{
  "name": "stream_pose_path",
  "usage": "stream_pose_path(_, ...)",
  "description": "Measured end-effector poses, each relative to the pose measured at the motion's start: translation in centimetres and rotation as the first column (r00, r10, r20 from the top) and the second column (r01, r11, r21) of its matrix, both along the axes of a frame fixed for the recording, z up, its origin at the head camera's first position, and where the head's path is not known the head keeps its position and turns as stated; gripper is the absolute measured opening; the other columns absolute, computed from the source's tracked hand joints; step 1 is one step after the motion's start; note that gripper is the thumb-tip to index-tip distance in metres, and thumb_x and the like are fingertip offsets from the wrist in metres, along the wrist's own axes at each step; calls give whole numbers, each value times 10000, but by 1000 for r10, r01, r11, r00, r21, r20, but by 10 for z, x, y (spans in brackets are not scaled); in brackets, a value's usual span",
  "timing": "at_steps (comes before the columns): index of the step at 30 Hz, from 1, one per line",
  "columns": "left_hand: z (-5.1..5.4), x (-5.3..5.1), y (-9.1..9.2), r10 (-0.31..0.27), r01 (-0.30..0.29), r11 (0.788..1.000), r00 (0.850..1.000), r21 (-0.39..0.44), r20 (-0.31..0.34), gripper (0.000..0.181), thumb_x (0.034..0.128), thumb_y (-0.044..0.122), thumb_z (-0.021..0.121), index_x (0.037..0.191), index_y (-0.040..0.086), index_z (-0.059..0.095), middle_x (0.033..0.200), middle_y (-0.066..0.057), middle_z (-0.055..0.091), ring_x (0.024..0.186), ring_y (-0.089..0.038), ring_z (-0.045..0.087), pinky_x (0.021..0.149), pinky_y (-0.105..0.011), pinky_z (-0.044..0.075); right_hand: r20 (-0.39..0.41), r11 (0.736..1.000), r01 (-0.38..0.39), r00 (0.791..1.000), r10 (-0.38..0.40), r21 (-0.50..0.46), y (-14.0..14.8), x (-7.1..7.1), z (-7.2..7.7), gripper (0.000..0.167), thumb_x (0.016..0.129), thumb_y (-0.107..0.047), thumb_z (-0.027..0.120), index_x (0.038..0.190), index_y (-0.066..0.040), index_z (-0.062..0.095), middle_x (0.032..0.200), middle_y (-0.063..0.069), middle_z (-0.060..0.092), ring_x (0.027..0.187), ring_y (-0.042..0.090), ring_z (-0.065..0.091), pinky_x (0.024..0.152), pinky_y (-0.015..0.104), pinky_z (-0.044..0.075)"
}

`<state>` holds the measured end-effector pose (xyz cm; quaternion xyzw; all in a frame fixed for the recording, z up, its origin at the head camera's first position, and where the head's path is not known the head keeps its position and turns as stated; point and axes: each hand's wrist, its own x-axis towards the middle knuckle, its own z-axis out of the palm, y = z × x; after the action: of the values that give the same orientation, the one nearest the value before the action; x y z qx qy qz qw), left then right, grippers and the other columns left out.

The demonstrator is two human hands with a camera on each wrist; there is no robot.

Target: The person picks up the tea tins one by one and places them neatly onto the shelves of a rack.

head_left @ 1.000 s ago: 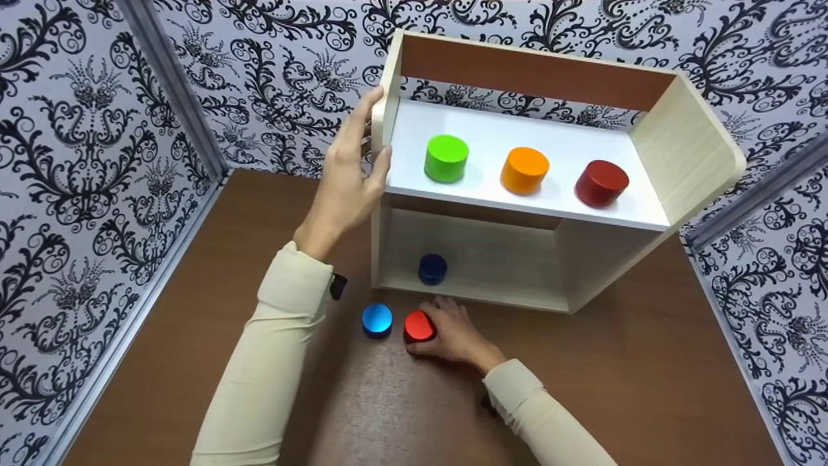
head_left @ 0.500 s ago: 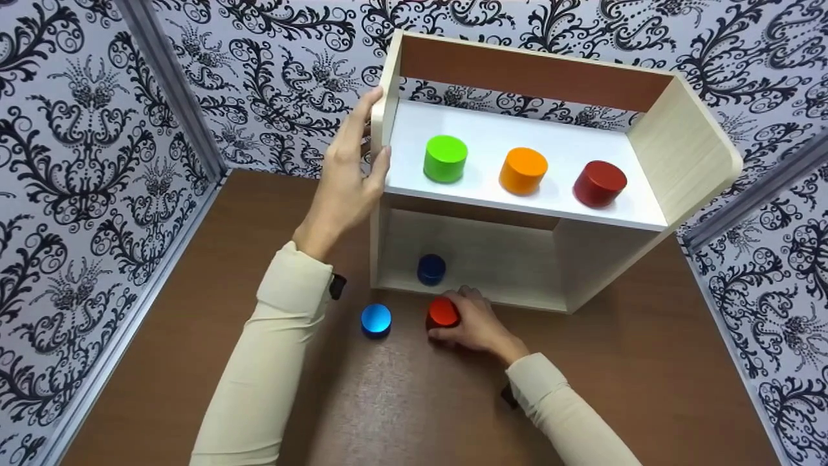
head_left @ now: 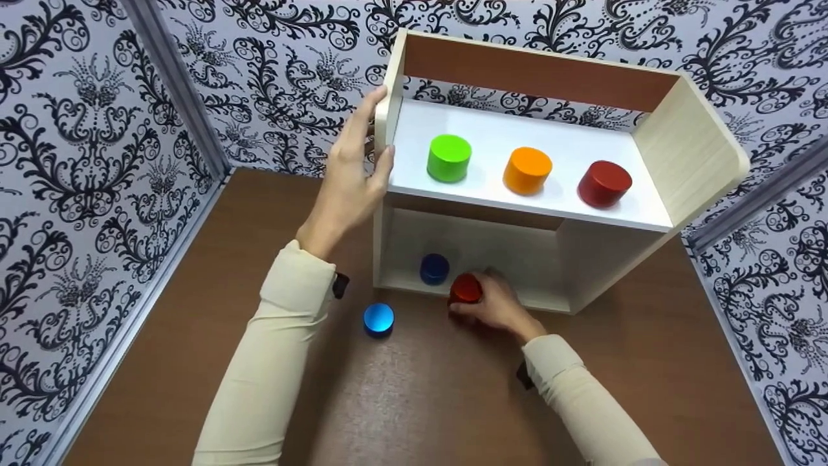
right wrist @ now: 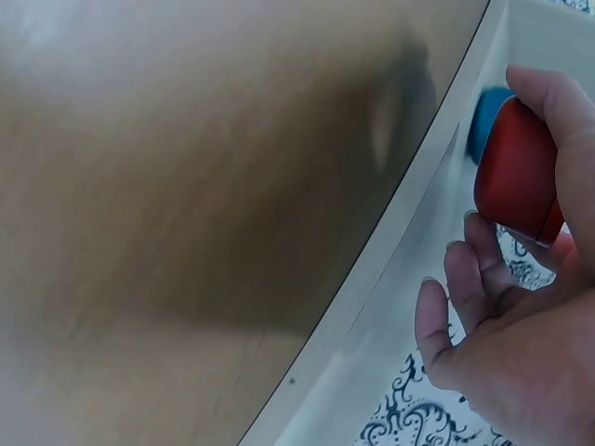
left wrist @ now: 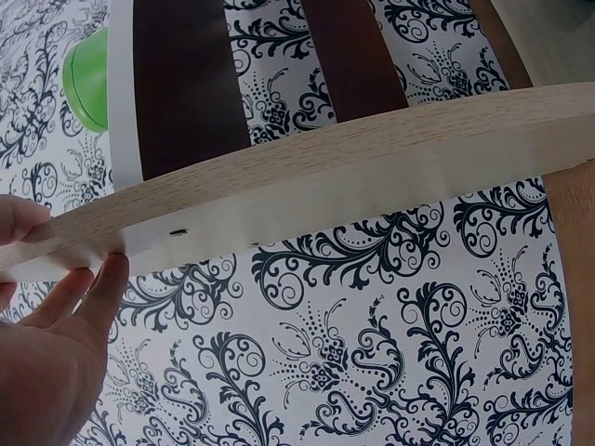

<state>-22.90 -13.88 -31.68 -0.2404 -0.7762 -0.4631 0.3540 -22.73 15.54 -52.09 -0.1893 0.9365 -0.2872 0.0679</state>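
A small wooden shelf unit stands on the table, and my left hand [head_left: 349, 171] holds the upper front edge of its left side panel [head_left: 390, 103]. In the left wrist view the thumb lies on one face of that panel and the fingers on the other. My right hand [head_left: 495, 303] grips a shiny red cylinder [head_left: 465, 288] at the front edge of the lower compartment. Left of it, inside that compartment, stands a dark blue cylinder [head_left: 434, 269]. A bright blue cylinder [head_left: 378, 318] stands on the table in front of the unit.
Green [head_left: 449, 158], orange [head_left: 527, 170] and dark red [head_left: 604, 184] cylinders stand in a row on the white upper shelf [head_left: 491, 123]. The shelf's front edge overhangs the lower compartment. Patterned walls [head_left: 84, 194] enclose the brown table [head_left: 388, 408].
My right hand has carried the red cylinder from beside the bright blue one, rightward and forward to the lower compartment's front edge. The left hand keeps its hold on the panel.
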Motion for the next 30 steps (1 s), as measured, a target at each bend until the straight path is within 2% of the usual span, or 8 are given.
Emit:
stream_pose_path(9,0,1,0,2,-2,1000,999,5,32,640,927,-85,576,1527,12,375,1529,-185,440,1350,-233,467,1153,-285,386,-44,1000,29,999,-29,-2,4,-16,-2,628,807,-358,847,1275,-16,608,1147,156,565,1084,333,533,940,492,532)
stream_pose_path(17,-1,1,0,-18,18,1000,1000,22,10,649,922,-113,561,1530,-10,360,1526,-204,434,1325,-221,487,1126,-273,421,-65,995,89,994,-86,46,5,-26,-5,653,782,-385,853,1259,-9,612,1155,205,579,1112,394,532,961,569,470)
stream_pose_path(26,-1,0,0,-6,6,1000,1000,3,2,648,922,-102,573,1528,-17,360,1551,-189,418,1391,-215,432,1182,-286,344,-62,993,99,993,-96,58,8,-32,-14,685,789,-385,839,1291,6,583,1152,232,575,1107,410,525,951,593,462)
stream_pose_path(30,-1,0,0,-1,1,1000,1000,5,13,650,923,-96,579,1529,-4,365,1551,-179,420,1386,-223,438,1177,-305,361,-67,992,105,993,-100,63,8,-34,-16,693,788,-384,837,1293,13,578,1156,241,571,1107,417,526,955,596,470)
